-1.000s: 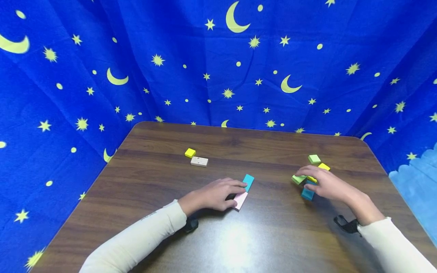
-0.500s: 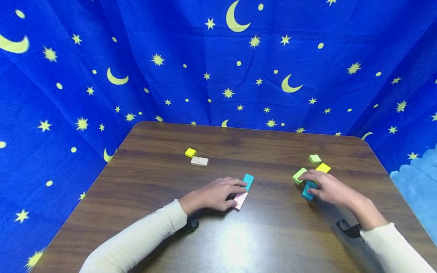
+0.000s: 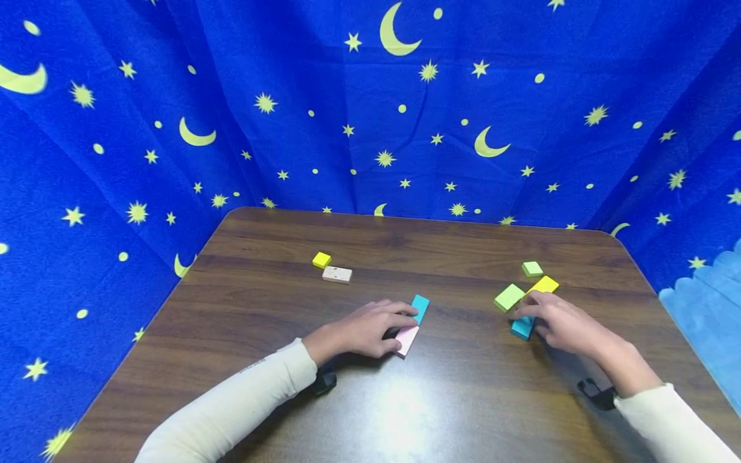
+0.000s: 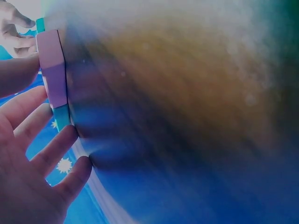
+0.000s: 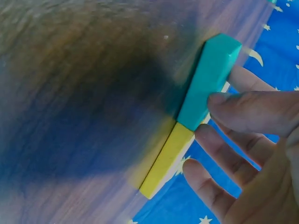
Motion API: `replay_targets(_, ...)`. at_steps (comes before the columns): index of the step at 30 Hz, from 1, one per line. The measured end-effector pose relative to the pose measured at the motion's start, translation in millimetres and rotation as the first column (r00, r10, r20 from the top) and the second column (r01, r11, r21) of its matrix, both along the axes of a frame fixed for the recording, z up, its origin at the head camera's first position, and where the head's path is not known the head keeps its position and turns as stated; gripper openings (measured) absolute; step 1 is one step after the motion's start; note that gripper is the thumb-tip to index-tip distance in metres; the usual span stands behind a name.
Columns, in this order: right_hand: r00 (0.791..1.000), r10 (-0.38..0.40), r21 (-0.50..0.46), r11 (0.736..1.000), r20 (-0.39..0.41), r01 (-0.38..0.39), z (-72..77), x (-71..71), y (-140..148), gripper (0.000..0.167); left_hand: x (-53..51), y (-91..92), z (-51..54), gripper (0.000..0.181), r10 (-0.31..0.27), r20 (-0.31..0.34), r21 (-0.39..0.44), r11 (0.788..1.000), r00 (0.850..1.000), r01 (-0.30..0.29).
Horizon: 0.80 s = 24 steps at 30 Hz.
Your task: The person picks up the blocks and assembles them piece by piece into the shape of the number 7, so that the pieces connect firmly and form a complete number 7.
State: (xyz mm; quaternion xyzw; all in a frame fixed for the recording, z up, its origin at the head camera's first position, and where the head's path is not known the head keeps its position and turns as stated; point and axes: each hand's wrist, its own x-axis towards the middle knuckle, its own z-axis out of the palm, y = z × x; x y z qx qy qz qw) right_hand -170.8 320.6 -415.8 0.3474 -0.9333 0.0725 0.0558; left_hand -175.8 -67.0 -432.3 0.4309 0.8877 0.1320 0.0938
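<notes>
In the head view my left hand (image 3: 373, 329) lies at a pink block (image 3: 407, 341) and a blue block (image 3: 420, 310) placed end to end. Its thumb and index finger touch them, and the other fingers are fairly straight and spread in the left wrist view. My right hand (image 3: 570, 323) pinches another blue block (image 3: 522, 328) between thumb and index finger. That block meets the end of a yellow block (image 5: 167, 161) in the right wrist view, where the remaining fingers extend loosely. Beside it in the head view lies a light green block (image 3: 509, 298).
A small light green block (image 3: 532, 269) sits behind the right group. Farther left on the wooden table (image 3: 231, 302) are a small yellow block (image 3: 321, 260) and a speckled white block (image 3: 337, 274). A blue curtain (image 3: 324, 77) with moons and stars surrounds the table.
My right hand's fingers have drawn back from the light green and yellow blocks onto the blue block, so the light green one is fully visible. My left hand has stayed still.
</notes>
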Motion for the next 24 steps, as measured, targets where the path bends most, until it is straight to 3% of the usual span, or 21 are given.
replay_targets(14, 1.000, -0.012, 0.054, 0.998, 0.024, 0.011, -7.2, 3.3, -6.1, 0.040, 0.3, -0.7, -0.6, 0.055, -0.005, 0.002, 0.003, 1.000, 1.000, 0.005)
replay_targets(24, 1.000, -0.010, 0.021, 1.000, 0.030, 0.010, -8.7, 1.6, -8.1, 0.041, 0.0, -1.3, 0.2, 0.052, -0.007, -0.003, 0.001, 1.000, 1.000, 0.007)
